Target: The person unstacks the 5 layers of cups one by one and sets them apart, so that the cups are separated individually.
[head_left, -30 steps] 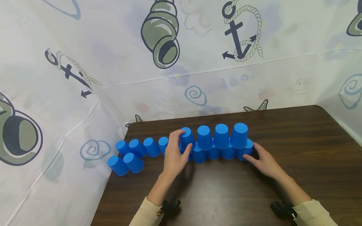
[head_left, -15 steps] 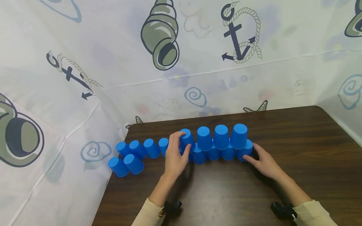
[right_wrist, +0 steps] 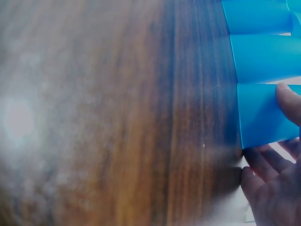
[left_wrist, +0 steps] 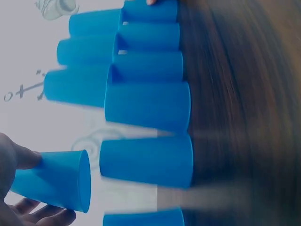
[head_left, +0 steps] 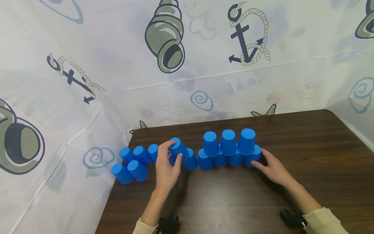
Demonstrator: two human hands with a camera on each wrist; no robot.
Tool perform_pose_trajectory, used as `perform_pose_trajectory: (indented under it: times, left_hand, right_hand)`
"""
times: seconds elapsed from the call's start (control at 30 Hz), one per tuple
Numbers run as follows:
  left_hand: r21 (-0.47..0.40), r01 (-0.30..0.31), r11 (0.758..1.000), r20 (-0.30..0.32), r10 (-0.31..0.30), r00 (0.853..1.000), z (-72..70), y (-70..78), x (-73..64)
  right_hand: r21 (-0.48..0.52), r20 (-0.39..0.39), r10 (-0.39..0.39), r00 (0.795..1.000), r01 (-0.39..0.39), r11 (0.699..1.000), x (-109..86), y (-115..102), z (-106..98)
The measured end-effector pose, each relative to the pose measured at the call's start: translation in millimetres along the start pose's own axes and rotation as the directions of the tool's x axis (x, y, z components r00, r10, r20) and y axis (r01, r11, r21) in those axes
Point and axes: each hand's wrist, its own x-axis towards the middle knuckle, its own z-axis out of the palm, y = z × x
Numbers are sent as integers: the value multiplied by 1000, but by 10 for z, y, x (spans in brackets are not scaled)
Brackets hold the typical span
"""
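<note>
Cup (head_left: 179, 149) in L hand (head_left: 166, 168), abv tbl (head_left: 230, 198)

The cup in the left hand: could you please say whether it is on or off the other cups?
Off: the left wrist view shows a gap between the held cup and the standing cups.

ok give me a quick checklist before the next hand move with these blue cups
1. Left hand has a grip: ok, thumb and fingers hold a cup.
2. Held cup mouth down: ok, its rim faces the table.
3. Upper three cups supported: ok, they rest on the lower four.
4. Right hand on the end cup: ok, thumb in front, fingers at the far side.
5. Bottom row closed up: not ok, a lone cup stands apart from the four.
6. Cups behind the left hand lined up: cannot tell, partly hidden.
</note>
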Motion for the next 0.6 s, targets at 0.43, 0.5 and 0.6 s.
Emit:
perform_pose_trajectory:
  times: [0.43, 0.5, 0.6]
  left_hand:
    - [251, 220, 943, -95, -202, 975, -590, -436, -318]
    - [310, 240, 920, -78, -227, 971, -624, -467, -349]
    - [381, 253, 889, -45, -255, 966, -642, -497, -376]
  right_hand:
    - [3, 4, -7, 1000, 7, 1000, -2, 8, 9]
    - [2, 3, -5, 1000, 5, 1000, -1, 14, 11]
    - [0, 4, 0, 1000, 0, 1000, 0, 11, 8]
